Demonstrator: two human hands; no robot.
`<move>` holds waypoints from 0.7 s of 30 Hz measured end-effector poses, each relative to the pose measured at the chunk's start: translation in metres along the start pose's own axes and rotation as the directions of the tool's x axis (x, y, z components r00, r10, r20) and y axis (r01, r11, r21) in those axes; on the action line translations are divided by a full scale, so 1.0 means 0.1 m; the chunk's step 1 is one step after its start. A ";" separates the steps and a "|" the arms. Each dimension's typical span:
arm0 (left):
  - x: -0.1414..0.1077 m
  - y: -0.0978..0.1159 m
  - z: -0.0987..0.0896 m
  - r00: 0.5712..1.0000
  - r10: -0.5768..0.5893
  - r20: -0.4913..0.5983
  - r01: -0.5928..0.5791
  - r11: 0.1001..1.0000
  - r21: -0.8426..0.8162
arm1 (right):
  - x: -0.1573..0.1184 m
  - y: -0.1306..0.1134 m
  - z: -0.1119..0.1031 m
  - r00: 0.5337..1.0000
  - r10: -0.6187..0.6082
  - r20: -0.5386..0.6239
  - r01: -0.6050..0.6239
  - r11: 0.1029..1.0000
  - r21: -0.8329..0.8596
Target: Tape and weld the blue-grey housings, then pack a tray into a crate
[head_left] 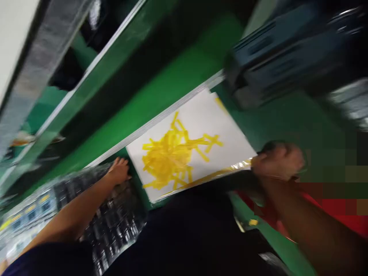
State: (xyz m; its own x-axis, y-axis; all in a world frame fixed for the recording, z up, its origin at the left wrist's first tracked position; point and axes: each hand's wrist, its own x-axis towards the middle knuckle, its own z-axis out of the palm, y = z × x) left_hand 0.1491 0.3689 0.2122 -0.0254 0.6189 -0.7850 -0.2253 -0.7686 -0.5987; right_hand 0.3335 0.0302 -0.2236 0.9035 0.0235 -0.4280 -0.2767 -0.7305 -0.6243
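Observation:
A white board (pixel 230 130) with a heap of yellow strips (pixel 169 153) on it lies at the middle, tilted in view, with clear film along its near edge. My left hand (pixel 119 170) rests at the upper edge of a tray of dark parts (pixel 109 222), left of the board, its fingers apart. At the board's right corner is my right hand (pixel 278 160), blurred, with its fingers curled; whether it grips anything is hidden.
A pale rail (pixel 161 117) runs diagonally behind the board. Dark blue-grey equipment (pixel 276 50) stands at the upper right. Something red (pixel 339 214) lies under my right forearm. Blue and white parts (pixel 31 211) sit at the far left.

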 end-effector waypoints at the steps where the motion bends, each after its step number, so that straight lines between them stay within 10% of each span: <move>1: 0.02 0.01 0.06 0.999 -0.035 -0.039 0.035 0.999 0.003 | 0.09 0.05 -0.13 0.998 -0.044 0.044 0.046 0.998 -0.045; 7: 0.44 0.38 0.10 0.914 -0.204 -0.350 0.241 0.969 0.063 | 0.05 -0.05 -0.23 0.976 -0.122 0.182 0.141 0.985 -0.099; 17: 0.34 2.55 -1.25 0.725 0.231 -0.649 -0.269 0.962 0.042 | 0.06 -0.03 -0.41 0.937 -0.222 0.269 0.142 0.947 0.288; 21: 0.25 3.08 -1.40 0.789 0.315 -0.527 -0.268 0.949 0.167 | -0.50 0.60 -0.64 0.973 -0.089 0.212 0.014 0.944 0.330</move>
State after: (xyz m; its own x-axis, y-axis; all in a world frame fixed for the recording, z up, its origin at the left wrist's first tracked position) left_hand 0.2152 0.1255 -0.0139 0.4218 0.1609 -0.8923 -0.3695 -0.8682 -0.3312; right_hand 0.2926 -0.0584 -0.1982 0.8347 0.2321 -0.4994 -0.3561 -0.4643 -0.8109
